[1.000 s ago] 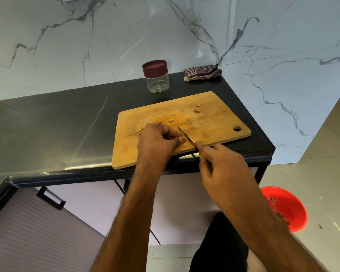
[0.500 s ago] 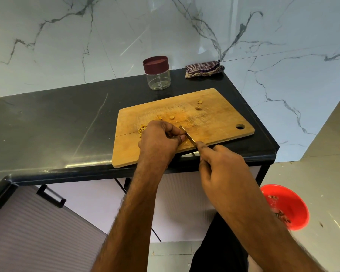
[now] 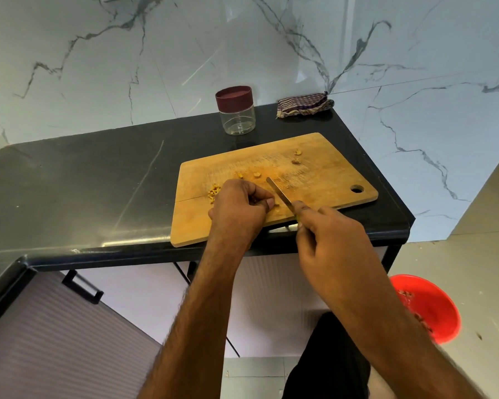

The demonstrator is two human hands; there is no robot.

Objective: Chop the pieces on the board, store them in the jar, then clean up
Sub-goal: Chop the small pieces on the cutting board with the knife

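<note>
While the left hand (image 3: 238, 210) sits curled on the near part of the board (image 3: 323, 180), fingertips bunched down w/ thumb tucked by the blade, it looks to be pinning a small piece, though the piece itself is mostly hidden under the fingers so I can't tell for sure; the right hand (image 3: 326, 240) is wrapped round the handle of the knife (image 3: 280, 194), forefinger laid along the top, blade angled across the board just beside the left fingertips. Vs. a sec ago not much has shifted: the hands sit in about the same spot, blade maybe a touch lower, so chopping looks mid-stroke, not finished. A small heap of chopped bits (image 3: 213, 192) lies just left of the left hand, and a few loose pieces (image 3: 296, 156) are scattered farther back, apart from each other. The jar (image 3: 236, 113) stands behind the board w/ its lid on and looks empty, so storing hasn't begun. A cloth (image 3: 304, 105) lies at the back corner of the counter (image 3: 84, 182), prob. for wiping up later; a red bowl (image 3: 432, 309) sits on the floor
</note>
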